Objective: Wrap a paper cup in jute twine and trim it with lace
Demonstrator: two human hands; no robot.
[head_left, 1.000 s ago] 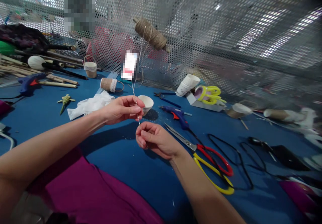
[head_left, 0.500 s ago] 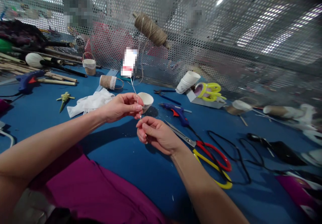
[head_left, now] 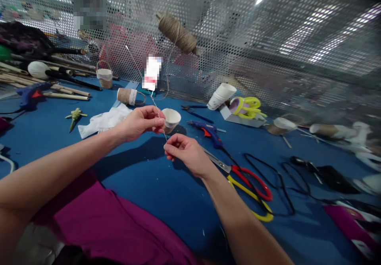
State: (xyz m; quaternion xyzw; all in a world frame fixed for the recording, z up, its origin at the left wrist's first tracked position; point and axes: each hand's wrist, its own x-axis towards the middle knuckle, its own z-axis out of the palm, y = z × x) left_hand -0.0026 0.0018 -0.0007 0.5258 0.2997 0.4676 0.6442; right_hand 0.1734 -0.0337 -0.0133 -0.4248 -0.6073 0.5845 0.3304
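Observation:
Between both hands runs a thin twisted wire [head_left: 156, 107], pale and shiny, slanting up and away from me. My left hand [head_left: 145, 122] pinches its middle between thumb and fingers. Lower and to the right, my right hand [head_left: 186, 151] is closed on its near end. Past the left hand the wire splits into loose strands, one rising toward the mesh. Just behind the fingers stands a small cup [head_left: 172, 118] with a white inside, partly covered by my left hand. White cloth [head_left: 104, 121] lies on the blue table beyond my left forearm.
Large scissors [head_left: 250, 189] with red and yellow handles lie by my right forearm, near a blue glue gun [head_left: 208, 132] and pliers [head_left: 198, 112]. A twine spool [head_left: 177, 32] hangs at the perforated metal screen [head_left: 253, 54]. Sticks [head_left: 59, 86] and another glue gun [head_left: 31, 95] are at left.
My right hand has shifted slightly and its grip has tightened near the wire's lower end. The wire leans more to the left, and its far strands now show spread apart.

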